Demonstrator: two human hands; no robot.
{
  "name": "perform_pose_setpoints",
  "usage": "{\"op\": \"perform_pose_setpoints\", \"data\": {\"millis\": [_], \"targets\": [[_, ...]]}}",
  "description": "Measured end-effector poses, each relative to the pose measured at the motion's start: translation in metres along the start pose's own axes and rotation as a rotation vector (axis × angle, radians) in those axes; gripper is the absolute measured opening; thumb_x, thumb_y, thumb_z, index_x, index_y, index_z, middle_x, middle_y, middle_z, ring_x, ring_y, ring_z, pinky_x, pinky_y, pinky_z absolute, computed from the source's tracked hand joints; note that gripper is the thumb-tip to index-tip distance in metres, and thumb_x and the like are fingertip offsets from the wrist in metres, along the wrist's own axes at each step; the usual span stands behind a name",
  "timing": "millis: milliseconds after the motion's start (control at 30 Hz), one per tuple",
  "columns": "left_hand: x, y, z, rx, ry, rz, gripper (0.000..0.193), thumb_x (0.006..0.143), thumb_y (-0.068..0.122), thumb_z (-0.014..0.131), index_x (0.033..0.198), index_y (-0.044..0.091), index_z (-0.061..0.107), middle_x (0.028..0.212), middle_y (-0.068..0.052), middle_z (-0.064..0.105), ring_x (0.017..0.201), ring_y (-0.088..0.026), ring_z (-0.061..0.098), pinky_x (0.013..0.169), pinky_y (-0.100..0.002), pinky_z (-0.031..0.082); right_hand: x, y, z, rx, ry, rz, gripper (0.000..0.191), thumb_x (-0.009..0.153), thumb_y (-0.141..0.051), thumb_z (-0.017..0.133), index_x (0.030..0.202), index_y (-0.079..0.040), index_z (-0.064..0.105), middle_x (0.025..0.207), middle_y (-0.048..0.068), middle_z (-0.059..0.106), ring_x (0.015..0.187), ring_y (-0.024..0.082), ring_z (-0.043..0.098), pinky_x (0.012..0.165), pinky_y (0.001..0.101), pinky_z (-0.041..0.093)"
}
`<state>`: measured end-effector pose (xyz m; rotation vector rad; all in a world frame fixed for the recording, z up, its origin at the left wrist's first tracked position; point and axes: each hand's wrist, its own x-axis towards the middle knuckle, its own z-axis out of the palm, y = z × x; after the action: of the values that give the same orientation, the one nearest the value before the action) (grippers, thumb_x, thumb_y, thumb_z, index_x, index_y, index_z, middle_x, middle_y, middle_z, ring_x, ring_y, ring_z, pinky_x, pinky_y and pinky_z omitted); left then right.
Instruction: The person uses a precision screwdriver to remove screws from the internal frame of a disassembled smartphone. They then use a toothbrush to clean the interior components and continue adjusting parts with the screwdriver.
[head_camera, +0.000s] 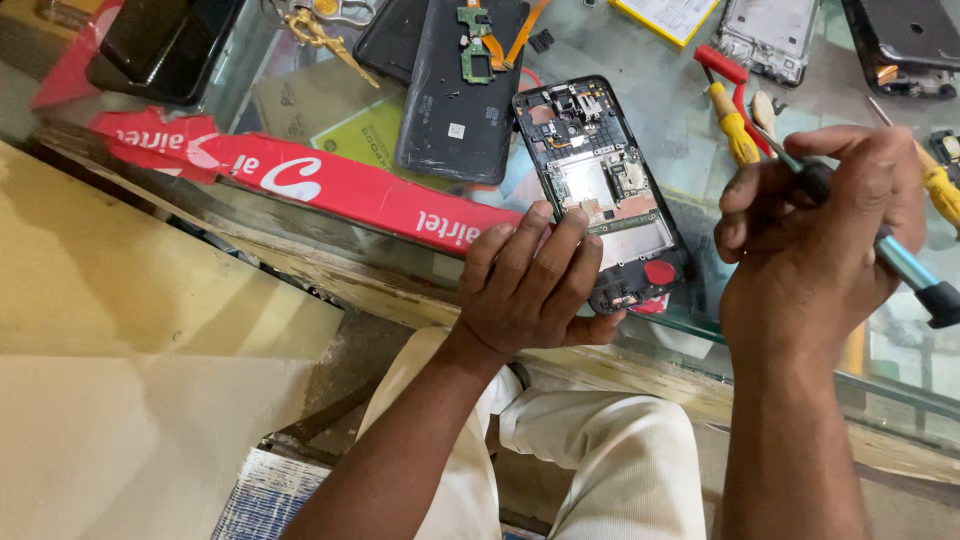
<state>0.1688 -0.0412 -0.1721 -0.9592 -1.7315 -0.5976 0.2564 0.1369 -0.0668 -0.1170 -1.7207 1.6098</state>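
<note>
The opened black smartphone with its back cover off and its circuit board and metal shields bare (603, 190) lies on the glass countertop (650, 90), just inside the near edge, its lower end toward the person; the left hand (530, 285) rests on the phone's lower left corner, fingers together and laid flat over the frame, thumb stretched along the bottom edge, pressing it down rather than pinching it; the right hand (815, 245) is closed around a slim screwdriver with a black collar and pale blue handle (890, 255), fingers curled tight about the shaft, held just to the right of the phone and not touching it; the tip is hidden behind the fingers. Just left of the phone lies a dark grey phone back cover, inner face up (450, 100), with a small green circuit strip and orange flex cable (478, 45) on its upper end; along the counter's front edge runs a long red printed paper strip (330, 185), reaching the left hand. Behind the right hand lie a yellow-handled screwdriver with a red cap (730, 115) and, farther back, a silver phone frame (768, 35); a second yellow tool handle (940, 190) shows at the right edge. Below the counter, the person's lap in off-white trousers (600, 450) is in view.
</note>
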Motion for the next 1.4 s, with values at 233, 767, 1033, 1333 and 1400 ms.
{"op": "perform_pose_setpoints", "data": {"millis": [233, 767, 1033, 1333, 1400], "targets": [[0.027, 0.004, -0.038, -0.35, 0.025, -0.179, 0.051, 0.108, 0.052, 0.051, 0.129, 0.007, 0.058, 0.134, -0.014, 0.056, 0.126, -0.032, 0.058, 0.11, -0.048, 0.042, 0.002, -0.005, 0.004, 0.076, 0.089, 0.04, 0.027, 0.119, -0.028, 0.057, 0.108, -0.003, 0.051, 0.079, 0.016, 0.059, 0.061, 0.019, 0.053, 0.054, 0.0272, 0.038], [0.132, -0.039, -0.056, -0.501, -0.559, -0.125, 0.026, 0.07, 0.018, 0.079, 0.079, -0.001, 0.064, 0.098, -0.019, 0.057, 0.106, -0.041, 0.057, 0.1, -0.049, 0.047, 0.01, -0.03, 0.025, 0.105, 0.207, 0.17, 0.016, 0.098, 0.0, 0.067, 0.108, -0.005, 0.055, 0.077, 0.009, 0.059, 0.058, 0.013, 0.049, 0.053, 0.0245, 0.037], [0.13, -0.052, -0.075, -0.627, -0.418, -0.425, 0.021, 0.075, 0.011, 0.08, 0.09, 0.004, 0.067, 0.096, -0.011, 0.064, 0.09, -0.027, 0.066, 0.081, -0.039, 0.053, 0.011, -0.021, 0.019, 0.058, 0.212, 0.079, 0.015, 0.106, -0.001, 0.065, 0.118, 0.001, 0.057, 0.09, 0.011, 0.065, 0.065, 0.013, 0.055, 0.057, 0.0253, 0.043], [0.076, -0.032, -0.142, -0.631, -0.332, -0.677, 0.037, 0.069, 0.007, 0.079, 0.104, 0.005, 0.067, 0.105, -0.008, 0.072, 0.086, -0.021, 0.069, 0.079, -0.031, 0.058, 0.006, -0.039, 0.028, -1.135, 0.039, -0.036, 0.039, 0.103, -0.022, 0.073, 0.08, 0.007, 0.063, 0.057, 0.016, 0.054, 0.048, 0.028, 0.046, 0.044, 0.0376, 0.037], [0.065, -0.024, -0.148, -0.595, -0.322, -0.656, 0.038, 0.068, 0.008, 0.079, 0.104, 0.005, 0.067, 0.105, -0.009, 0.071, 0.089, -0.023, 0.07, 0.081, -0.032, 0.058, 0.004, -0.04, 0.027, -1.38, -0.059, -0.04, 0.04, 0.1, -0.029, 0.077, 0.076, 0.003, 0.068, 0.057, 0.016, 0.058, 0.049, 0.03, 0.051, 0.046, 0.0396, 0.04]]}}
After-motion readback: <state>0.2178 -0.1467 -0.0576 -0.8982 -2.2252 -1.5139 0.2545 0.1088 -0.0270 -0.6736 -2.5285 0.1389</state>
